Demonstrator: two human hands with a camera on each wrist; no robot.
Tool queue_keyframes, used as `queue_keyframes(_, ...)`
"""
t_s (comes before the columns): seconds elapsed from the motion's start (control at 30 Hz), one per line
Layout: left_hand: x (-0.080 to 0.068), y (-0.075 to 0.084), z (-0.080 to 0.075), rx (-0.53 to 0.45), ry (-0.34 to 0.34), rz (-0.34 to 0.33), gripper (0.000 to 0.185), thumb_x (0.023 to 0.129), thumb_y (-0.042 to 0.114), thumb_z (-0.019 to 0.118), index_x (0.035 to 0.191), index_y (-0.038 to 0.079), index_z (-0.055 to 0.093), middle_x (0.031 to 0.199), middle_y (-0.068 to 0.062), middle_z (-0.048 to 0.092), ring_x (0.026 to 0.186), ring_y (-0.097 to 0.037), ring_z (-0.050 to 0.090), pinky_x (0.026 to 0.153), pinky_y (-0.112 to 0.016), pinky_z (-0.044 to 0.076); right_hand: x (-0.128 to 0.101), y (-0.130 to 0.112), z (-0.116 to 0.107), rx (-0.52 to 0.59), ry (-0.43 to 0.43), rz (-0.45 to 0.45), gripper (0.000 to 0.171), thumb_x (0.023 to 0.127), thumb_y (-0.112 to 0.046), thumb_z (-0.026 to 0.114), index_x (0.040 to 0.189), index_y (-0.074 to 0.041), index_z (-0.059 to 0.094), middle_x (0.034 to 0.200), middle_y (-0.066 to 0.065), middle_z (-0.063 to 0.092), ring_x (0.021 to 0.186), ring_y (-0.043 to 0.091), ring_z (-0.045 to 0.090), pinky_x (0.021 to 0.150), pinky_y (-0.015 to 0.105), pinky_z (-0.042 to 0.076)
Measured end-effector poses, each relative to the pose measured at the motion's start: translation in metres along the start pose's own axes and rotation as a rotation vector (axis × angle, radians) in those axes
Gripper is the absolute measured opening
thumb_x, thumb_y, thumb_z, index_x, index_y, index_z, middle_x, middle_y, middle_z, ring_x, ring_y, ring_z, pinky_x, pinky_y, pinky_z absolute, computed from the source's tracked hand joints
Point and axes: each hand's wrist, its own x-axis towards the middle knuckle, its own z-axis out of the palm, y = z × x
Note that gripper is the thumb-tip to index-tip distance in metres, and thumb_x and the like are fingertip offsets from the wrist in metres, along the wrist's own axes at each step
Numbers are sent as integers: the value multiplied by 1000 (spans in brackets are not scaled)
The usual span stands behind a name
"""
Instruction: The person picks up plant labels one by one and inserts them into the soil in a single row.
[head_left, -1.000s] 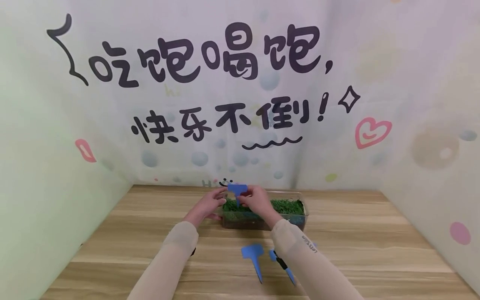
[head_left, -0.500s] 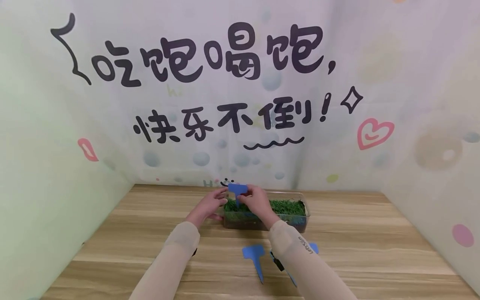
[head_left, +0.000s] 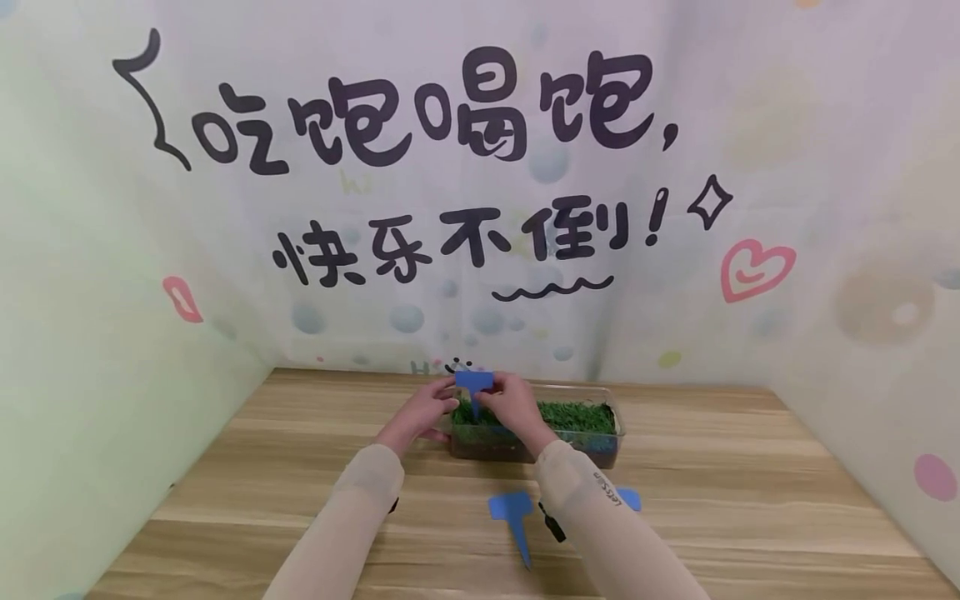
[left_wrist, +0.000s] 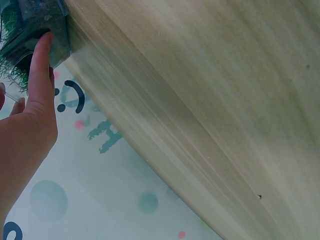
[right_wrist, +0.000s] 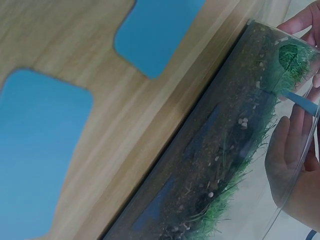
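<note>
A clear plastic box (head_left: 592,446) of dark soil and green grass stands on the wooden table (head_left: 750,500). My right hand (head_left: 508,406) pinches a blue T-shaped label (head_left: 474,382) upright over the box's left end, with its stake (right_wrist: 301,103) down in the grass. The right hand's fingers (right_wrist: 287,150) show through the box wall (right_wrist: 200,165). My left hand (head_left: 418,414) is at the box's left end, and a straight finger (left_wrist: 41,65) presses on the box corner (left_wrist: 57,30).
Two more blue labels lie flat on the table near my right forearm, one (head_left: 513,515) in front and one (head_left: 629,498) partly hidden; in the right wrist view they are the label (right_wrist: 42,150) and the label (right_wrist: 157,30). Printed walls close in the table on three sides.
Almost nothing has changed. Both hands stay at the box's left end with the label upright, and only the head view has drifted slightly.
</note>
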Motion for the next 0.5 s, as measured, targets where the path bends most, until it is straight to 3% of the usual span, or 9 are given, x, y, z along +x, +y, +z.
queue_keyframes(0.5,5,-3,0,-12,7,3,54,105,8,45,157,10,31,159,-20,36,144,-43,38,79,-50,61,3,6,6,19,50,-31,11,93,-10,70,100,-1,69,97,15,75,85,21,67,74,35,56)
